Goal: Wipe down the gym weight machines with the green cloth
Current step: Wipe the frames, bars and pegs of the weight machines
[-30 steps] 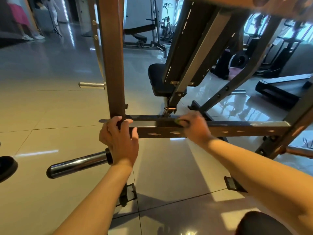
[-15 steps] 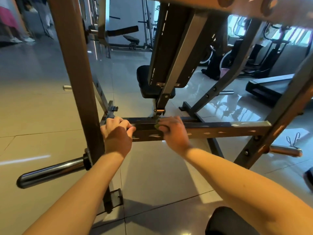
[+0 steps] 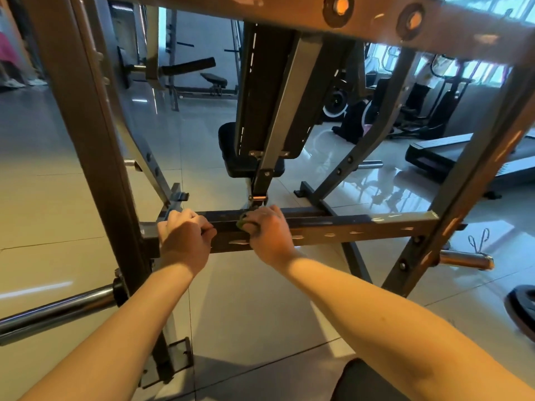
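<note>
The glossy tiled floor [image 3: 260,299] is occupied centrally by the machine frame [image 3: 347,227]; 1 weight plate [image 3: 521,308] is laid at 4 o'clock, 1 treadmill [image 3: 440,153] at 2 o'clock.

No text, label, brand, number or sign can be read anywhere, whether on the weight machine's frame [image 3: 362,230], on its black seat pad [image 3: 227,140], or on the treadmill [image 3: 451,151] and exercise bikes [image 3: 356,123] far right.

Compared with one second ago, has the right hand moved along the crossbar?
Yes. The right hand, gripping the green cloth, slid left along the crossbar, nearer the strut bracket and left hand.
</note>
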### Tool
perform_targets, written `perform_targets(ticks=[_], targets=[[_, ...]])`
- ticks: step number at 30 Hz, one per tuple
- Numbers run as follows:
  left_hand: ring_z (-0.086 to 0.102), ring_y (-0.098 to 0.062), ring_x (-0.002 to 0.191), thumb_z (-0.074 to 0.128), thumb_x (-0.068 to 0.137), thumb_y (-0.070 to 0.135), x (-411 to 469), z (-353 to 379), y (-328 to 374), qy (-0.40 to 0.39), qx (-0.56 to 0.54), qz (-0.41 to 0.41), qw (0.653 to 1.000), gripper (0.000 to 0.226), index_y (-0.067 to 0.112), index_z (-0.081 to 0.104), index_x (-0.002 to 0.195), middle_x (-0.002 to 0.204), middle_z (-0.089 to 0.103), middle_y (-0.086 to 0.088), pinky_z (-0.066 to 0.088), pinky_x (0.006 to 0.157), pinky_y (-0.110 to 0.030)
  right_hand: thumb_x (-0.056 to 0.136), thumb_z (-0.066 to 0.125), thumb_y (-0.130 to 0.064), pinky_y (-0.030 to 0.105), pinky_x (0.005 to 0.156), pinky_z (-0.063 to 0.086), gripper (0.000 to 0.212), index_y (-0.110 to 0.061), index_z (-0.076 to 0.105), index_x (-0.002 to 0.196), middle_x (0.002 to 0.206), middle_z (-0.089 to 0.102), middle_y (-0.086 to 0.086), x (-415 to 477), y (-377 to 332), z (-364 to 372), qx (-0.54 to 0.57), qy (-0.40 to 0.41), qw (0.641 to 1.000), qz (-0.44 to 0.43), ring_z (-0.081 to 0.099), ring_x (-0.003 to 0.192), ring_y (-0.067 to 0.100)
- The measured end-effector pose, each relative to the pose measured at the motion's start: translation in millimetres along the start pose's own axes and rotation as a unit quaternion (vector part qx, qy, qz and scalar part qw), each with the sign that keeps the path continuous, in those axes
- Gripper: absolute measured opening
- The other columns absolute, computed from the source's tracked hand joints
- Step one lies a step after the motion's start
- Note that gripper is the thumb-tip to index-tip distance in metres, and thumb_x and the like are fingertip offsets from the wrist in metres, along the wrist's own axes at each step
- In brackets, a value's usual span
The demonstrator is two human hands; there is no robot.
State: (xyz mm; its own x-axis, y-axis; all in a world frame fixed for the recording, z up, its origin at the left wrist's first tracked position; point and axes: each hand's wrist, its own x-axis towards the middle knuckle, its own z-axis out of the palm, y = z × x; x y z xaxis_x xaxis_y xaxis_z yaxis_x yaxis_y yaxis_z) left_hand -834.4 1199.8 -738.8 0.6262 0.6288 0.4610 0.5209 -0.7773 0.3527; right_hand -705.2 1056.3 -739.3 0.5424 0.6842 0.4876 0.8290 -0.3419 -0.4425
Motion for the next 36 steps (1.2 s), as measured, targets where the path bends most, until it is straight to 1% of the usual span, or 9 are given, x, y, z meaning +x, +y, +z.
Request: perform_targets(ticks=[5,9,14,17,22,25,29,32,36], targets=[[0.048,-0.023,0.105,0.063,0.099,0.031,-5.4,3.4,13.1,0.004,-0.048,0.020,0.999,0.015,0.023,0.073,0.092,0.100,0.060,0.001,0.030,0.087,-0.035,0.100,0.059,-0.013,0.040,0.100,0.044,0.019,-0.018,0.076,0.108,0.106,0.069,-0.002,-27.8,71.8,-66.5,-0.038,0.067,0.995,0.062,0.051,0.103,0.011],[0.049,-0.024,0.108,0.061,0.099,0.035,-4.1,5.8,13.9,-0.003,-0.054,0.004,0.999,0.015,0.027,0.072,0.093,0.105,0.061,0.002,0.030,0.085,-0.032,0.096,0.060,-0.013,0.037,0.103,0.044,0.019,-0.021,0.075,0.104,0.106,0.067,-0.004,-23.1,74.8,-54.5,-0.072,0.107,0.979,0.158,0.051,0.106,0.014],[0.047,-0.024,0.107,0.060,0.098,0.038,-2.2,8.8,11.9,-0.018,-0.035,0.003,0.999,0.015,0.031,0.072,0.093,0.106,0.059,0.004,0.032,0.083,-0.032,0.095,0.062,-0.015,0.026,0.101,0.038,0.017,-0.022,0.073,0.106,0.106,0.063,-0.008,-4.4,-3.7,4.9,-0.027,0.019,0.998,0.053,0.048,0.108,0.009],[0.047,-0.025,0.107,0.061,0.098,0.036,-3.5,9.3,19.0,-0.026,-0.061,0.000,0.998,0.014,0.030,0.070,0.089,0.104,0.058,0.005,0.036,0.085,-0.034,0.095,0.063,-0.017,0.025,0.097,0.042,0.020,-0.023,0.073,0.112,0.108,0.063,-0.006,-1.9,13.0,-10.0,-0.029,-0.001,0.999,0.013,0.050,0.106,0.010],[0.048,-0.014,0.100,0.061,0.099,0.026,-3.8,9.2,34.9,-0.029,-0.103,0.030,0.994,0.012,0.025,0.067,0.089,0.103,0.056,0.005,0.028,0.088,-0.030,0.097,0.061,-0.016,0.035,0.105,0.042,0.018,-0.021,0.075,0.108,0.107,0.062,-0.005,-15.5,101.2,-72.4,-0.098,0.045,0.984,0.143,0.050,0.110,0.015],[0.043,-0.009,0.096,0.061,0.100,0.026,-4.0,8.7,39.6,-0.026,-0.109,0.030,0.993,0.011,0.025,0.066,0.090,0.104,0.055,0.006,0.028,0.088,-0.029,0.094,0.065,-0.016,0.040,0.108,0.044,0.017,-0.018,0.074,0.108,0.117,0.064,0.000,-12.7,74.3,-48.3,-0.078,0.091,0.973,0.198,0.051,0.119,0.019],[0.049,-0.017,0.103,0.059,0.098,0.027,-2.5,16.3,31.7,-0.029,-0.104,0.050,0.993,0.016,0.025,0.065,0.084,0.099,0.057,0.005,0.031,0.093,-0.036,0.097,0.061,-0.015,0.026,0.110,0.039,0.020,-0.023,0.073,0.110,0.121,0.065,-0.007,-13.1,5.7,8.6,0.019,0.040,0.996,0.083,0.050,0.122,0.007],[0.053,-0.021,0.103,0.060,0.098,0.028,0.8,19.7,31.4,-0.024,-0.084,0.070,0.994,0.017,0.023,0.069,0.085,0.096,0.060,0.003,0.034,0.093,-0.039,0.099,0.060,-0.013,0.021,0.112,0.034,0.021,-0.017,0.074,0.115,0.129,0.067,-0.003,-13.6,6.3,-3.3,0.038,0.009,0.999,0.017,0.051,0.127,0.010],[0.055,-0.021,0.102,0.065,0.096,0.024,-1.2,21.1,40.0,0.001,-0.078,0.077,0.994,0.013,0.018,0.073,0.088,0.098,0.065,0.001,0.038,0.092,-0.039,0.100,0.060,-0.017,0.035,0.112,0.046,0.021,-0.020,0.072,0.118,0.130,0.066,-0.003,-34.2,66.7,-51.4,-0.009,0.026,0.999,0.022,0.056,0.126,0.010]])
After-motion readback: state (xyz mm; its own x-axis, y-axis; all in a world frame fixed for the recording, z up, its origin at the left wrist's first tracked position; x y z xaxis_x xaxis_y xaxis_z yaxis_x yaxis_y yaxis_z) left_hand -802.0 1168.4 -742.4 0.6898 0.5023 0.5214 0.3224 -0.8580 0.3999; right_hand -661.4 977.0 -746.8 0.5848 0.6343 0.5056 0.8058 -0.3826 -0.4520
